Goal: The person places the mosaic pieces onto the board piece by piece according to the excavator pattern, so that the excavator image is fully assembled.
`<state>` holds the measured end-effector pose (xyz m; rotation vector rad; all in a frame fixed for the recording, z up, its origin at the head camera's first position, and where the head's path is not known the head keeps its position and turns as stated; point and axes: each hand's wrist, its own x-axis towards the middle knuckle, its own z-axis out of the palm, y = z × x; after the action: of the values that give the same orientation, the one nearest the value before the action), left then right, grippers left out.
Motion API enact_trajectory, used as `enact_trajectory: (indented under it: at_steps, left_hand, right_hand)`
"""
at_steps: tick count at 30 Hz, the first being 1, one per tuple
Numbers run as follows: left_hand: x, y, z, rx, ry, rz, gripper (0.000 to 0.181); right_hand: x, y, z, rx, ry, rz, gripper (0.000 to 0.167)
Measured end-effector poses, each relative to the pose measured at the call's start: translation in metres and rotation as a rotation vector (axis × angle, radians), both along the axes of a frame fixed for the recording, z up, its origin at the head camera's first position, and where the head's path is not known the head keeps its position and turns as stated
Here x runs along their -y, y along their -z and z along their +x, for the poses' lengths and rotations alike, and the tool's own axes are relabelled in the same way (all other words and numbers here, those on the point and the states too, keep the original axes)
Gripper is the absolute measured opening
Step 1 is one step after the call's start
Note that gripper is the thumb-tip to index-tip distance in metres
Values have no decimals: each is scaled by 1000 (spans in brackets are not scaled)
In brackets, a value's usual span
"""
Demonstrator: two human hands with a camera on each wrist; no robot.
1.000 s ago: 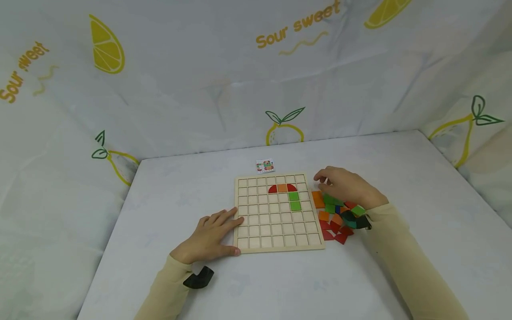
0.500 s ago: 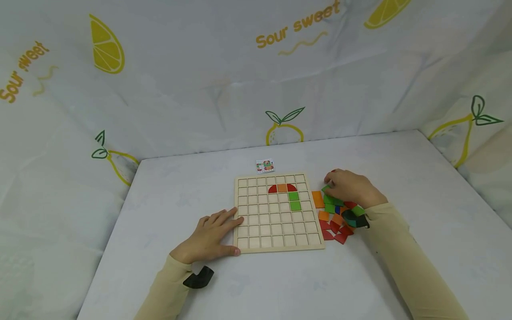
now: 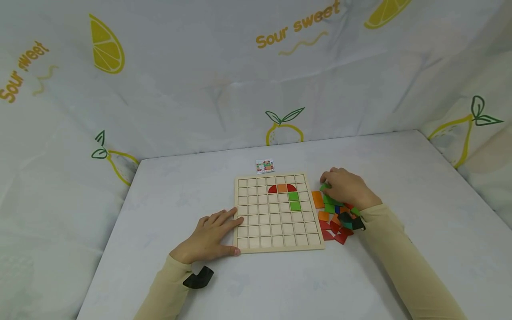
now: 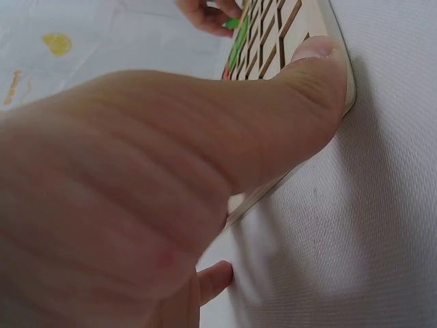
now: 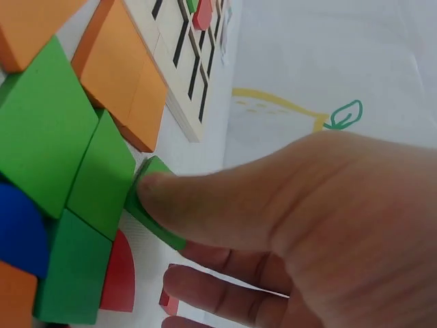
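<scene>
My left hand [image 3: 210, 238] rests with spread fingers on the left edge of a wooden grid board [image 3: 256, 218]. In the left wrist view, its thumb [image 4: 293, 109] lies on the board's corner. Set in the board are two red quarter-round pieces, an orange square [image 3: 282, 188] between them and two green squares [image 3: 294, 201]. Right of the board, my right hand [image 3: 346, 186] pinches a green block [image 5: 147, 205] between thumb and fingers, over a pile of loose blocks. A small red block [image 5: 169, 301] shows by its lower fingers; whether they touch it I cannot tell.
The loose pile holds orange blocks [image 3: 318, 199], red blocks [image 3: 328, 234], several green blocks [image 5: 44, 130] and a blue piece [image 5: 20, 232]. Behind the board lies a small printed pattern card [image 3: 265, 166]. A white patterned cloth [image 3: 200, 89] hangs behind the table.
My right hand has moved from beside the board's top right corner back over the pile, where it now holds a green block. The left hand and the board have stayed still.
</scene>
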<state>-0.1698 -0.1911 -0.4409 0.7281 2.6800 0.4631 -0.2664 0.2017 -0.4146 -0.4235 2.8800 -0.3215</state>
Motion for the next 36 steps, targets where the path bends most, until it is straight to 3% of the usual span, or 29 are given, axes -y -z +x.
enact_trajectory:
  at_steps: [11, 19, 24, 31, 36]
  left_hand:
    - [0, 0, 1, -9, 4, 0, 82]
    - [1, 2, 0, -9, 3, -1, 82]
    - [1, 3, -1, -8, 2, -3, 83]
    - [0, 3, 0, -5, -1, -2, 82]
    - [0, 2, 0, -3, -1, -1, 82]
  right_hand:
    - [7, -2, 1, -57, -21, -91, 20]
    - [36, -8, 13, -29, -93, -234, 16]
    - [61, -9, 28, -64, -167, -193, 10]
    - [81, 2, 39, -212, -293, -105, 9]
    - [86, 8, 41, -200, -340, -94, 9]
